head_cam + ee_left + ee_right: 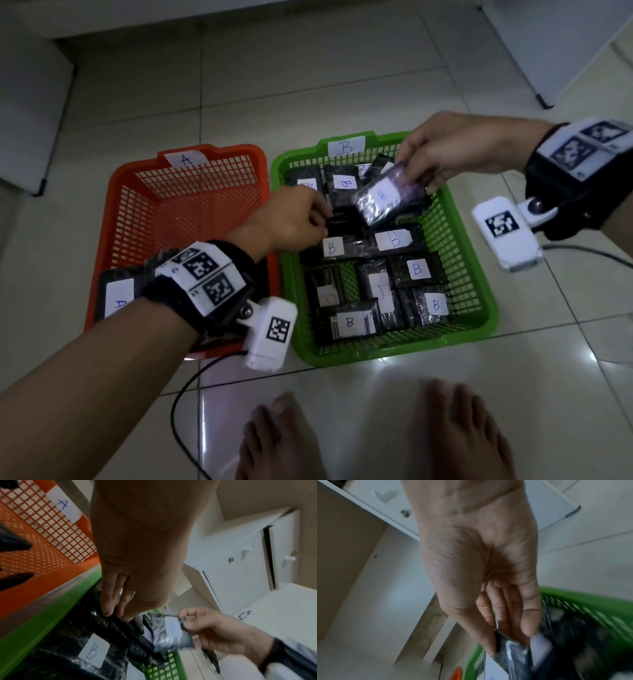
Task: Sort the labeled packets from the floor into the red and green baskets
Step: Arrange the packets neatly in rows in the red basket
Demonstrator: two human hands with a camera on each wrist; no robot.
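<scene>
Bare feet on the tiled floor, nearest the lens. Beyond them, left hand down in the green basket, fingertips pinching a black packet among B-labelled ones. Right hand above that basket, pinching a shiny labelled packet; red basket alongside, one A packet inside.

This looks like a room in a home. The floor is laid with large glossy pale tiles with thin grout lines, and ceiling light glints off them. The person stands on it barefoot, both feet showing at the bottom of the head view. White cabinets stand along the walls; the left wrist view shows their doors with small handles and round locks. Two plastic household baskets sit on the floor side by side, a red one and a green one, each bearing a handwritten paper label.
</scene>
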